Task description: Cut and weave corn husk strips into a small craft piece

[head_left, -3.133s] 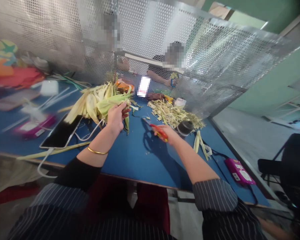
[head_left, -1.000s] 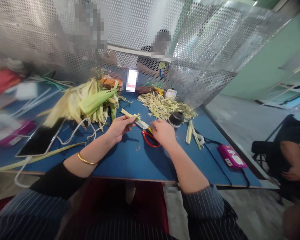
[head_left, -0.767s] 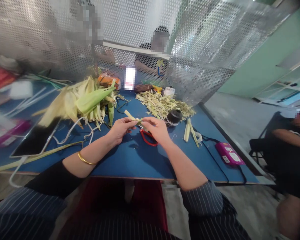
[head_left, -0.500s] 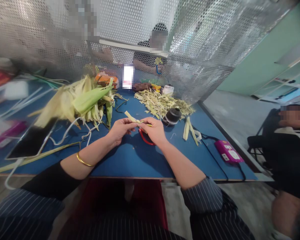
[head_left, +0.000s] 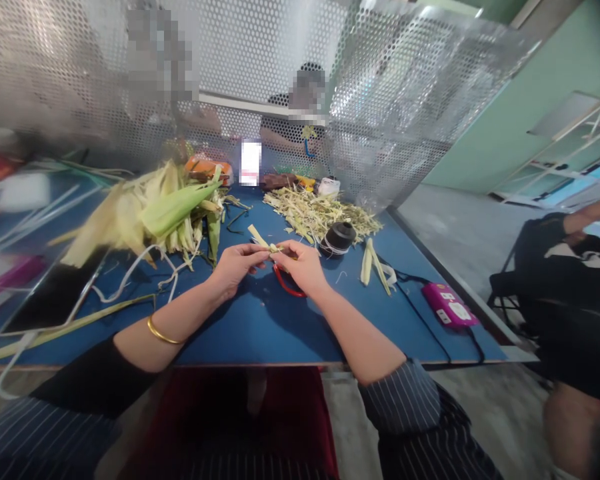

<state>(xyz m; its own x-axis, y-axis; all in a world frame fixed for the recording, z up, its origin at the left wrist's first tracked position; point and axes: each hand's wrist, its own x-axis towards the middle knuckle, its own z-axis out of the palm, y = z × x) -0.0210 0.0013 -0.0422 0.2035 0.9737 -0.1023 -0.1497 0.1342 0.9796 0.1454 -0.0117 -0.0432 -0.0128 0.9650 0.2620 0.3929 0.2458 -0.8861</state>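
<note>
Both of my hands meet over the middle of the blue table, pinching one pale corn husk strip (head_left: 257, 236). My left hand (head_left: 237, 267) grips it from the left, with thumb and forefinger closed on it. My right hand (head_left: 300, 267) closes on its other end, where the husk looks folded; the fingers hide the detail. Under my right hand lies a red-handled tool (head_left: 289, 283), partly covered, so its kind is unclear. Just beyond my right hand stands a black cone of thread (head_left: 337, 239) with white string around its base.
Corn husks (head_left: 165, 213) are heaped at the left beside a dark tablet (head_left: 55, 293) with a white cable. Husk scraps (head_left: 320, 213) cover the back right. A purple box (head_left: 450, 305) with black cords sits near the right edge. A perforated screen (head_left: 270, 53) stands behind; a person sits at right.
The camera view has shifted slightly, so the table appears a little lower and further left. Both hands keep the husk strip, with fingers slightly shifted. The person at right has moved an arm.
</note>
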